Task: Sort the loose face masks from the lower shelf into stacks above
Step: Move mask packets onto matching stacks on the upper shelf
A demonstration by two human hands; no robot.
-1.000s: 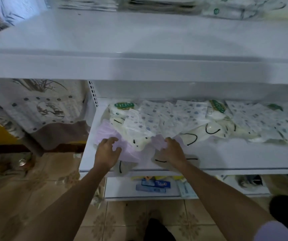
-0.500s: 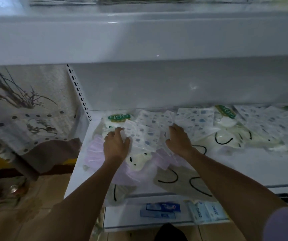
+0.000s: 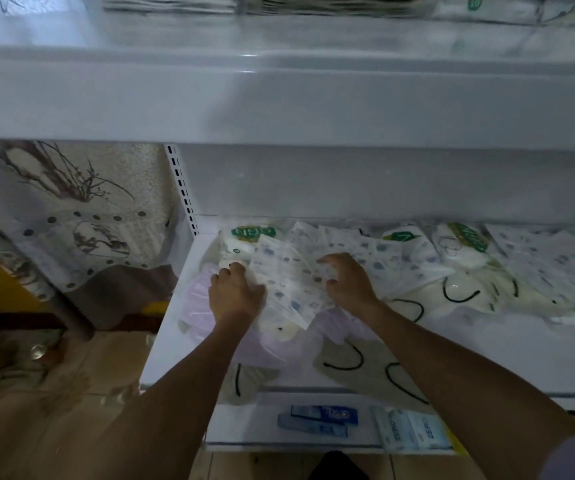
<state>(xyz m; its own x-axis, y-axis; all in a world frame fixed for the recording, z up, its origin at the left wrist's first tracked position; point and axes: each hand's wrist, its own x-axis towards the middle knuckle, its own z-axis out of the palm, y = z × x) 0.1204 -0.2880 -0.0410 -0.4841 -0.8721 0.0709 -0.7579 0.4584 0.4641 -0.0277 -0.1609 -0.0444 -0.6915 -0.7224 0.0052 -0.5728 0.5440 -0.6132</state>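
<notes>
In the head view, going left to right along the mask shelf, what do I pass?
Curtain → slotted upright → left hand → dotted packet → right hand → green-labelled packs → dotted pile.

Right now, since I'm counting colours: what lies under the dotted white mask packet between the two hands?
A cream mask and lilac masks poke out from under the dotted packet at its near edge. What lies beneath its middle is covered by the packet itself.
</notes>
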